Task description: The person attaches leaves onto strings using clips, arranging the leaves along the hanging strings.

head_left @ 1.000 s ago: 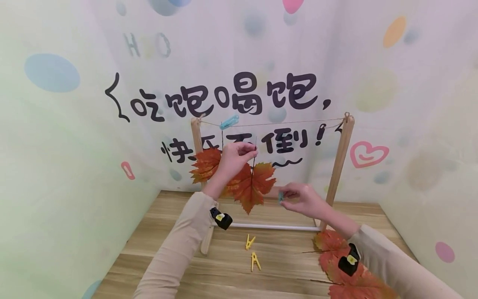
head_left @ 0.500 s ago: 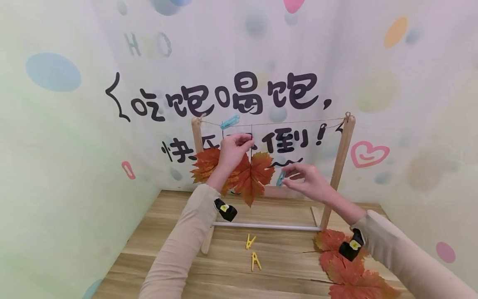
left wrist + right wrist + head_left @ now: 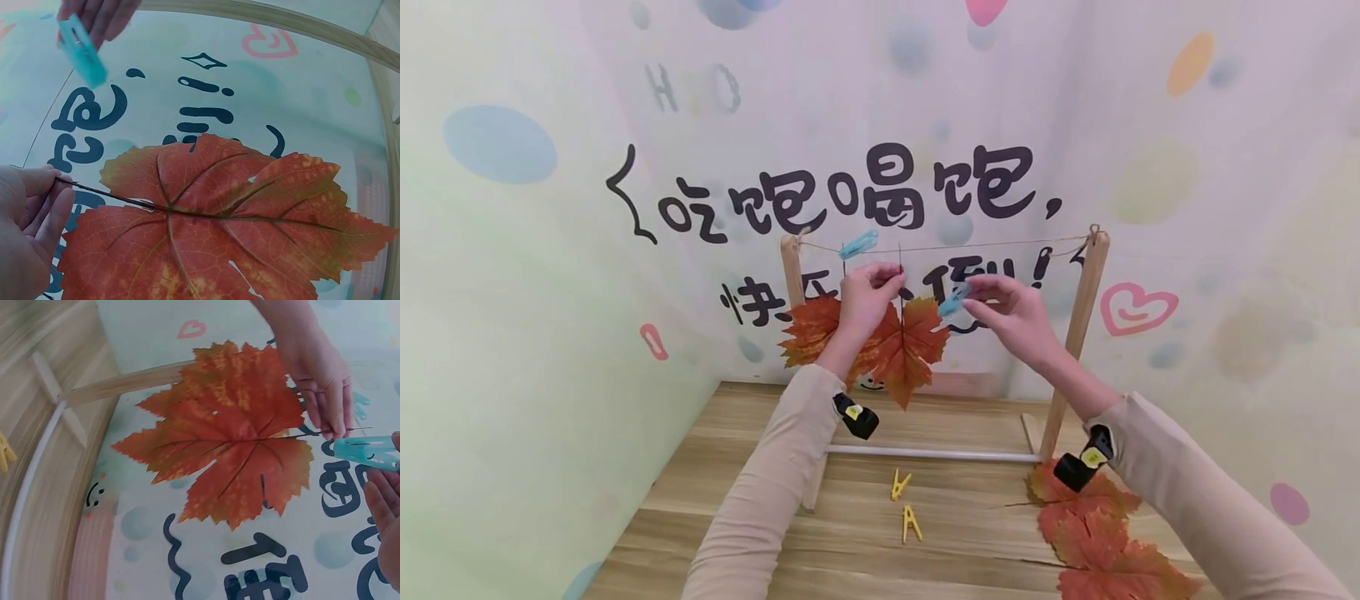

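Note:
My left hand [image 3: 867, 302] pinches the thin dark stem of an orange-red maple leaf [image 3: 908, 350], which hangs below the fingers. The stem's top end reaches the twine [image 3: 970, 246] strung between two wooden posts. My right hand [image 3: 1013, 321] pinches a light-blue clothespin [image 3: 953, 300] to the right of that stem, just below the twine. In the right wrist view the clothespin [image 3: 365, 452] points at the stem close to the left fingertips. Another blue clothespin [image 3: 859, 244] grips the twine at the left, with a second maple leaf [image 3: 811, 327] hanging under it, partly behind my left hand.
Two yellow clothespins [image 3: 912, 523] lie on the wooden table [image 3: 760, 533] in front of the frame's white bar [image 3: 925, 452]. Several more maple leaves [image 3: 1093, 533] lie at the table's right, beneath my right forearm. The right wooden post [image 3: 1078, 333] stands beyond my right hand.
My left hand has lifted the leaf up and slightly left, bringing its stem to the twine. My right hand has risen with the blue clothespin, nearer to the stem.

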`<move>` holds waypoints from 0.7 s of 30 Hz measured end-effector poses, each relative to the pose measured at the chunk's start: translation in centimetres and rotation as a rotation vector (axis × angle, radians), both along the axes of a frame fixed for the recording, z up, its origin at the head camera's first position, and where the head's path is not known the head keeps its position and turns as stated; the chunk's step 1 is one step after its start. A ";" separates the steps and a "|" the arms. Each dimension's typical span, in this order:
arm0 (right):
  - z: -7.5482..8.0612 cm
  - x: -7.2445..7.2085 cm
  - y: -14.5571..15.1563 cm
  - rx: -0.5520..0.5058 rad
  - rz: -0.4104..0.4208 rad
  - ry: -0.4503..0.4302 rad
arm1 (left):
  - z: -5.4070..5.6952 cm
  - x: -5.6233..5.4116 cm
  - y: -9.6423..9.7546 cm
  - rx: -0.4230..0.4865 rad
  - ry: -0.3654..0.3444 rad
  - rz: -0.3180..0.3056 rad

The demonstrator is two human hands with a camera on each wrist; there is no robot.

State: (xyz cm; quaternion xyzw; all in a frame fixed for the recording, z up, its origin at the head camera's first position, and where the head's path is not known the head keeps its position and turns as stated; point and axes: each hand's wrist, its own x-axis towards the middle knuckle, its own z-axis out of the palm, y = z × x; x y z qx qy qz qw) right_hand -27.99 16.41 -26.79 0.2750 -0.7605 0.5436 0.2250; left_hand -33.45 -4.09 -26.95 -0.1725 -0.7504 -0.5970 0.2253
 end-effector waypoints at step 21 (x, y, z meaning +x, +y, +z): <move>3.8 -2.1 -3.3 -0.172 -0.062 -0.028 | 0.2 -0.2 0.3 0.071 -0.001 0.037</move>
